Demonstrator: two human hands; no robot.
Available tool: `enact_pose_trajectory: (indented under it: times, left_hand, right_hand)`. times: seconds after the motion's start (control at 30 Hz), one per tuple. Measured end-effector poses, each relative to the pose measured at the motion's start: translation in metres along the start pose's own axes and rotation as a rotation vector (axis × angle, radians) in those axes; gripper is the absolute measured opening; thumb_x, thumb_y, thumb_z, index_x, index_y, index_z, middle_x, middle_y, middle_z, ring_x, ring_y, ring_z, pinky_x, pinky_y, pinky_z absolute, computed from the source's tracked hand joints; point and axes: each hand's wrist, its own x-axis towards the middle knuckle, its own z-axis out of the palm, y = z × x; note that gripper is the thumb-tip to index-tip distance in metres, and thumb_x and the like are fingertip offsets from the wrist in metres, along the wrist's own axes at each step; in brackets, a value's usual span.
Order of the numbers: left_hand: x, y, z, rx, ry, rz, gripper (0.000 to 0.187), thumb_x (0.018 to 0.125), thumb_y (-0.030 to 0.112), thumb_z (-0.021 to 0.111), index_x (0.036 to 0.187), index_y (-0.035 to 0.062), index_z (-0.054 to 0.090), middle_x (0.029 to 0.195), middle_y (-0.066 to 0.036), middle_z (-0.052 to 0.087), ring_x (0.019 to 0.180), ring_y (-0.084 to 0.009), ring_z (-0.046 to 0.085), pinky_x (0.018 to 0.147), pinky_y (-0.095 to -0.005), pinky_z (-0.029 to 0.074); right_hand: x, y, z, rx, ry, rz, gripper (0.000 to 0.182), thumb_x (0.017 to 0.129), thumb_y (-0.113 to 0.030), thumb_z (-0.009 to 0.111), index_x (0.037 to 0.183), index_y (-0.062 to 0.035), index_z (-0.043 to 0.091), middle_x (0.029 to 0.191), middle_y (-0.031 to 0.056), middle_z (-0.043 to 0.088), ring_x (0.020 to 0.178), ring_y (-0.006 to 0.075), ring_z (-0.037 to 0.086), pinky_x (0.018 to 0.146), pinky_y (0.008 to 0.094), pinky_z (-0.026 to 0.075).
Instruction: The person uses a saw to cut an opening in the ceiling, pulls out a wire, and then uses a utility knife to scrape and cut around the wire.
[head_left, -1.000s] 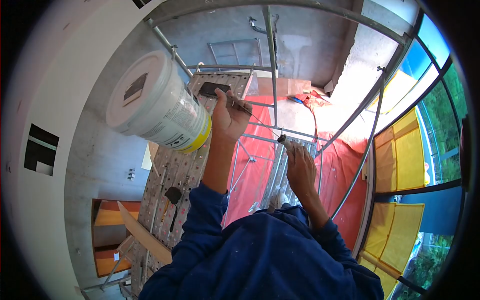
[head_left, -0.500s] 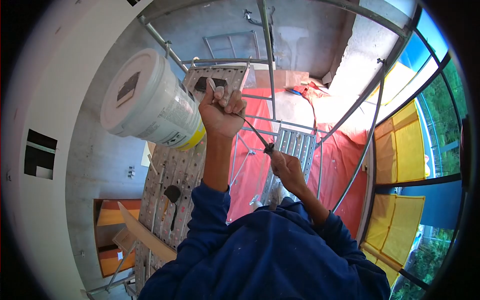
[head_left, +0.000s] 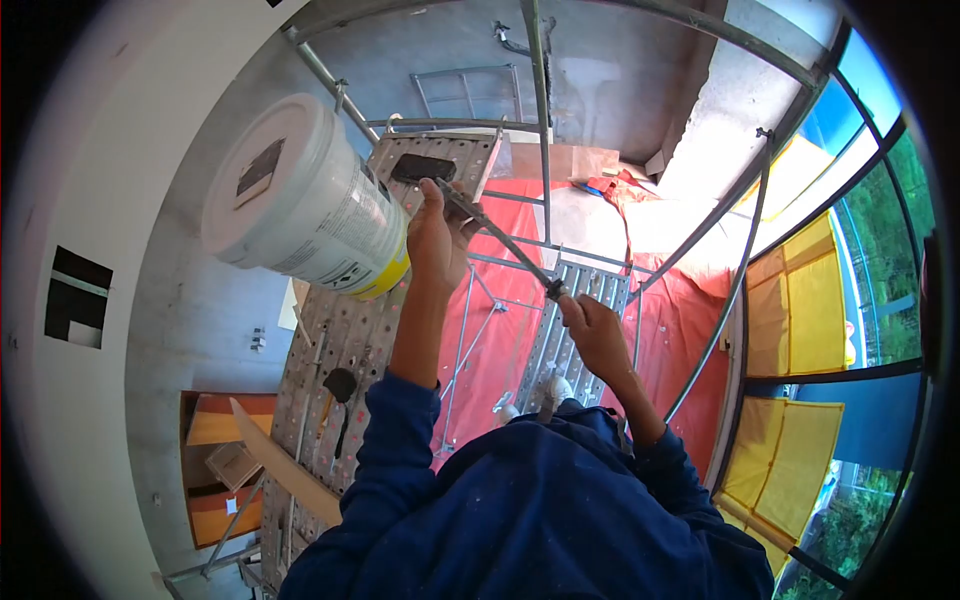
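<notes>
My right hand [head_left: 597, 335] is closed around the lower end of a long, narrow grey blade-like tool [head_left: 512, 246]. A dark lump shows just above that grip. Up at the tool's far end, my left hand [head_left: 435, 240] holds it with the thumb along the top, its other fingers partly hidden behind. The exact kind of tool cannot be made out. Just left of my left hand, a white lidded bucket [head_left: 300, 205] with a yellow lower band stands on a perforated metal platform [head_left: 325, 330]. A dark rectangular pad [head_left: 422, 168] lies beyond that hand.
A dark round-headed tool [head_left: 340, 385] and a curved tan strip [head_left: 285, 470] are on the left. Scaffold tubes [head_left: 537, 120] rise ahead, above red sheeting [head_left: 510, 350]. A lower metal plank [head_left: 560, 330] lies beneath me. Yellow panels [head_left: 800, 310] line the window side.
My right hand has moved slightly right and down, my left hand slightly down and turned. More of the tool's length shows between them, its flat side more visible.
</notes>
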Motion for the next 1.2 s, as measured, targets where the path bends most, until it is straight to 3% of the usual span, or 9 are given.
enact_pose_trajectory:
  times: [0.23, 0.6, 0.7, 0.8, 1.0, 1.07, 1.1, 1.13, 1.2]
  left_hand:
    - [-0.007, 0.016, -0.013, 0.016, -0.203, -0.067, 0.034, 0.096, 0.042, 0.057, 0.093, 0.0086, 0.063, 0.084, -0.005, 0.066, 0.081, -0.0189, 0.067, 0.077, -0.0386, 0.058]
    - [-0.014, 0.017, -0.008, -0.258, -0.720, -0.487, 0.045, 0.098, 0.050, 0.047, 0.084, 0.0122, 0.067, 0.077, -0.004, 0.065, 0.065, -0.0156, 0.054, 0.059, -0.0296, 0.042]
    - [-0.017, 0.001, -0.022, -0.252, -0.787, -0.685, 0.043, 0.099, 0.047, 0.047, 0.087, 0.0106, 0.067, 0.082, -0.005, 0.066, 0.072, -0.0171, 0.059, 0.064, -0.0313, 0.047]
    - [-0.017, 0.016, -0.020, -0.169, -0.347, -0.417, 0.043, 0.100, 0.045, 0.046, 0.091, 0.0087, 0.067, 0.085, -0.006, 0.067, 0.082, -0.0196, 0.062, 0.071, -0.0356, 0.052]
    - [-0.025, 0.032, 0.002, -0.082, -0.425, -0.243, 0.046, 0.100, 0.047, 0.045, 0.110, 0.0054, 0.061, 0.098, -0.007, 0.067, 0.095, -0.0200, 0.063, 0.089, -0.0362, 0.051]
    - [-0.036, 0.033, 0.013, 0.022, -0.414, -0.093, 0.039, 0.104, 0.037, 0.043, 0.116, 0.0034, 0.058, 0.106, -0.007, 0.065, 0.101, -0.0194, 0.061, 0.095, -0.0359, 0.047]
    - [-0.024, 0.027, 0.007, 0.044, -0.352, -0.049, 0.033, 0.104, 0.031, 0.045, 0.117, 0.0037, 0.057, 0.106, -0.007, 0.065, 0.104, -0.0202, 0.061, 0.096, -0.0363, 0.047]
    - [-0.024, 0.034, 0.020, 0.077, -0.308, -0.031, 0.033, 0.101, 0.031, 0.049, 0.117, 0.0031, 0.058, 0.107, -0.009, 0.065, 0.104, -0.0219, 0.062, 0.093, -0.0389, 0.049]
    - [-0.016, 0.072, 0.057, 0.175, -0.352, 0.008, 0.033, 0.100, 0.026, 0.052, 0.116, -0.0017, 0.058, 0.102, -0.012, 0.067, 0.095, -0.0253, 0.067, 0.083, -0.0421, 0.056]
  right_hand:
    - [-0.019, -0.012, -0.017, -0.104, 0.199, -0.188, 0.039, 0.094, -0.039, 0.059, 0.091, 0.0000, 0.064, 0.078, 0.0173, 0.065, 0.072, 0.0369, 0.065, 0.065, 0.0459, 0.048]
    - [-0.008, 0.015, -0.043, -0.217, 0.144, -0.580, 0.028, 0.082, -0.027, 0.073, 0.091, -0.0019, 0.068, 0.085, 0.0111, 0.067, 0.075, 0.0303, 0.064, 0.066, 0.0402, 0.050]
    - [-0.001, 0.023, -0.058, -0.231, 0.085, -0.530, 0.024, 0.084, -0.025, 0.071, 0.093, -0.0023, 0.068, 0.084, 0.0113, 0.067, 0.075, 0.0300, 0.065, 0.066, 0.0389, 0.050]
    - [-0.006, 0.018, -0.058, -0.139, 0.085, -0.371, 0.024, 0.089, -0.022, 0.066, 0.099, -0.0002, 0.066, 0.085, 0.0139, 0.067, 0.076, 0.0292, 0.066, 0.068, 0.0368, 0.051]
    - [-0.022, 0.002, -0.043, -0.049, 0.127, -0.124, 0.031, 0.092, -0.030, 0.064, 0.109, -0.0051, 0.063, 0.078, 0.0162, 0.063, 0.065, 0.0319, 0.063, 0.060, 0.0400, 0.047]
    - [-0.015, 0.034, -0.033, -0.053, 0.159, -0.279, 0.030, 0.092, -0.028, 0.065, 0.111, -0.0042, 0.062, 0.074, 0.0159, 0.056, 0.061, 0.0271, 0.052, 0.057, 0.0406, 0.043]
    - [-0.012, 0.027, -0.032, -0.066, 0.197, -0.389, 0.035, 0.090, -0.029, 0.067, 0.113, -0.0024, 0.059, 0.081, 0.0171, 0.056, 0.065, 0.0246, 0.053, 0.059, 0.0404, 0.043]
    - [-0.006, 0.015, -0.032, 0.135, 0.138, -0.206, 0.040, 0.087, -0.027, 0.072, 0.115, -0.0028, 0.057, 0.089, 0.0168, 0.058, 0.067, 0.0238, 0.055, 0.060, 0.0381, 0.045]
    - [-0.008, -0.025, -0.049, 0.188, 0.167, -0.491, 0.048, 0.084, -0.021, 0.075, 0.123, -0.0045, 0.051, 0.099, 0.0159, 0.060, 0.072, 0.0252, 0.061, 0.063, 0.0366, 0.050]
